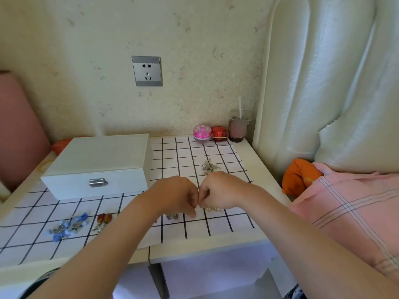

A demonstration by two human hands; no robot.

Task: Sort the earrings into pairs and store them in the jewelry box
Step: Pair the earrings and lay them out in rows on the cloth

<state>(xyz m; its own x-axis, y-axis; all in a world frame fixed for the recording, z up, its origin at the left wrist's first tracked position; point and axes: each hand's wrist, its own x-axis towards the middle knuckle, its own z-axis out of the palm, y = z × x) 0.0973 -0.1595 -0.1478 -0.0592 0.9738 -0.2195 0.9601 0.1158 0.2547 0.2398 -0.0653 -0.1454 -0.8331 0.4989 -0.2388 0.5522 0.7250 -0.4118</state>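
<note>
Earrings: pearl earring point(213, 209) pinched under my right hand point(218, 190), whose curled fingers touch my left hand point(177, 195); blue pair point(68, 226) and amber pair point(103, 221) near left; jewelry box point(97, 167), shut, far left on the surface point(254, 167).

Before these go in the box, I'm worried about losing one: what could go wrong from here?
The left hand and right hand work knuckle to knuckle over the pearl earrings, hiding them, so a drop might go unnoticed. The unsorted heap may tangle. The jewelry box is latched shut; opening it could nudge the blue pair lying near the table's front edge.
</note>
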